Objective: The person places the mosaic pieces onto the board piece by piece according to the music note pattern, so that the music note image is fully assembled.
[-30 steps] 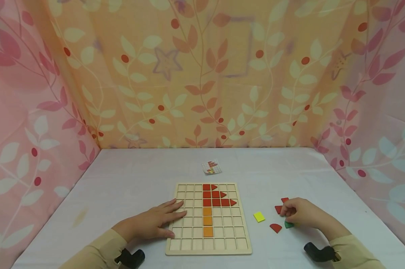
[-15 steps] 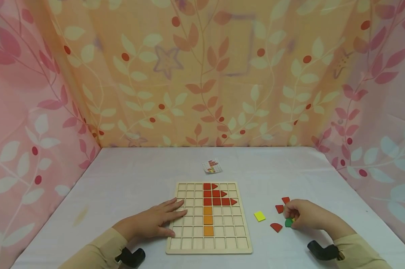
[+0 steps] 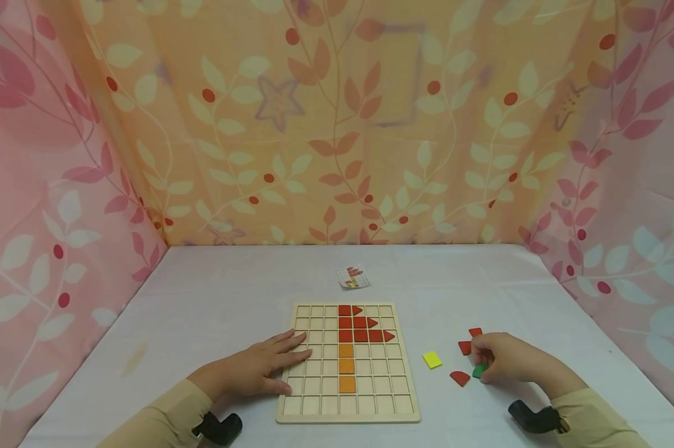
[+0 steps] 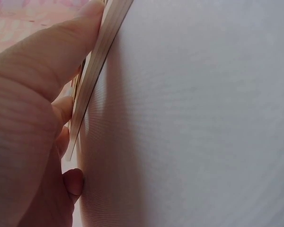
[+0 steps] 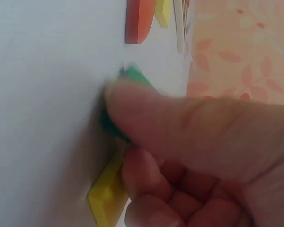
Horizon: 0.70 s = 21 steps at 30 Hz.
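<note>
A wooden grid board (image 3: 314, 407) lies on the white table, with red squares, red triangles and an orange column (image 3: 346, 367) set in its cells. My left hand (image 3: 252, 367) rests along the board's left edge, fingers spread over the rim; in the left wrist view the thumb (image 4: 61, 52) touches the board's side (image 4: 97, 71). To the right of the board, my right hand (image 3: 510, 358) pinches a small green piece (image 3: 479, 372) low over the table. The thumb covers much of that green piece (image 5: 137, 75) in the blurred right wrist view, and a yellow piece (image 5: 106, 196) lies beside the curled fingers.
A yellow diamond-like tile (image 3: 432, 359) and a red quarter-round piece (image 3: 460, 378) lie between board and right hand. Two more red pieces (image 3: 464, 348) sit just behind the fingers. A small printed card (image 3: 353, 276) lies beyond the board. Patterned curtains (image 3: 337, 124) enclose the table.
My right hand has shifted slightly over the loose pieces, and its thumb and fingers have closed about the green piece. The left hand and the board stay in place.
</note>
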Each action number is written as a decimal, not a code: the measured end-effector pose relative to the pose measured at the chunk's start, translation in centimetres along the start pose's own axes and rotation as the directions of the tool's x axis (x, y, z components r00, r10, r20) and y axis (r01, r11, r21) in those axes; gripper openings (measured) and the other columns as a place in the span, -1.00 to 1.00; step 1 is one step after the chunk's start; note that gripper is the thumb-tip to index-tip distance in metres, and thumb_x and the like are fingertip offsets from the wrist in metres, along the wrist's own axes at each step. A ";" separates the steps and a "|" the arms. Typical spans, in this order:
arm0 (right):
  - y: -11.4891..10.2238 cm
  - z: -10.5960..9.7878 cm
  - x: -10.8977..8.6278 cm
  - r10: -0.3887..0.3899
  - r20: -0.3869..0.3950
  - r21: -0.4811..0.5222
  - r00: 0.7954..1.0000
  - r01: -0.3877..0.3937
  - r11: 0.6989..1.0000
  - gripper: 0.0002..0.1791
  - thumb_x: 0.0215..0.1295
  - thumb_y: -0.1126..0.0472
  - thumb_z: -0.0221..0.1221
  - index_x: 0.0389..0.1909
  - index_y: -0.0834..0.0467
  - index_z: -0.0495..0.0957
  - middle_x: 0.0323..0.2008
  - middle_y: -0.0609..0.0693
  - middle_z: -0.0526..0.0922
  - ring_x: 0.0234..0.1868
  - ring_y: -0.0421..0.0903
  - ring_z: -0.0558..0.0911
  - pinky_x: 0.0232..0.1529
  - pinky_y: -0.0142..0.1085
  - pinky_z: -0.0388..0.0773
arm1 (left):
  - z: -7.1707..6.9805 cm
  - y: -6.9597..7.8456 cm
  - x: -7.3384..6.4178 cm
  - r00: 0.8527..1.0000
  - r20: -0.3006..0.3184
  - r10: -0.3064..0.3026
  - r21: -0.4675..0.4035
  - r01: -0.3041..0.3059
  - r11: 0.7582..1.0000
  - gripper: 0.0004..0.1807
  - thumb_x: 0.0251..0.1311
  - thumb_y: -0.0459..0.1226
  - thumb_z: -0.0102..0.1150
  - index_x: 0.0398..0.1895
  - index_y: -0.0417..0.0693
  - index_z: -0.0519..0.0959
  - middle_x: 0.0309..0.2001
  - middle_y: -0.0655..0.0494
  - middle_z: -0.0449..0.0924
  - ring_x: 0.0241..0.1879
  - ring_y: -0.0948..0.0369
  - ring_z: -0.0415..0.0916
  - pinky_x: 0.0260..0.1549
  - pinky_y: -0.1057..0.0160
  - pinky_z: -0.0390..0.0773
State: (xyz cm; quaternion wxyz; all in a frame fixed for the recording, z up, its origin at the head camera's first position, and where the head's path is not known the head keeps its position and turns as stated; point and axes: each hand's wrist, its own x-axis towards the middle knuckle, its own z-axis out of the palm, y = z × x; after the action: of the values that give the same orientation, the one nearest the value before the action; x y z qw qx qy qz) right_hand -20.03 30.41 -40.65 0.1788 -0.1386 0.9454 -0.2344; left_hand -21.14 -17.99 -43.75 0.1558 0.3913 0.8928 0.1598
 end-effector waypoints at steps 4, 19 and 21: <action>0.5 -0.1 -0.1 0.012 -0.015 -0.012 1.000 -0.013 1.000 -0.79 -0.07 0.28 0.36 -0.57 0.05 0.47 -0.55 -0.10 0.43 -0.42 -0.12 0.38 -0.46 -0.34 0.34 | 0.0 0.0 0.0 1.000 0.004 0.002 -0.006 -0.002 1.000 -0.22 0.08 0.28 -0.08 0.39 0.40 0.02 0.45 0.21 -0.20 0.42 0.05 -0.31 0.15 -0.26 0.04; 0.8 0.0 0.6 -0.048 -0.005 0.121 0.999 0.049 0.991 -0.88 0.11 0.14 0.25 -0.49 0.07 0.53 -0.53 -0.08 0.48 -0.47 -0.15 0.40 -0.49 -0.38 0.37 | 0.2 -0.2 0.0 1.000 -0.010 0.009 0.009 -0.009 1.000 -0.22 0.08 0.28 -0.08 0.39 0.42 0.03 0.45 0.21 -0.18 0.42 0.05 -0.29 0.12 -0.28 0.09; 0.4 0.2 1.0 -0.071 -0.004 0.152 0.997 0.070 0.986 -0.88 0.13 0.16 0.24 -0.47 0.09 0.50 -0.52 -0.07 0.47 -0.48 -0.16 0.41 -0.50 -0.39 0.37 | 0.2 -0.3 0.0 1.000 -0.009 0.009 0.012 -0.009 1.000 -0.22 0.08 0.29 -0.08 0.39 0.41 0.03 0.45 0.21 -0.19 0.42 0.04 -0.29 0.11 -0.28 0.09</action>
State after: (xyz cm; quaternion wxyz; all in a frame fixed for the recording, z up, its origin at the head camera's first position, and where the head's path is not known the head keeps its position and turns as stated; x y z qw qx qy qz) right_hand -20.90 30.37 -41.28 0.1812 -0.1581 0.9192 -0.3117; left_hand -21.24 -18.11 -44.02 0.1486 0.3953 0.8927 0.1572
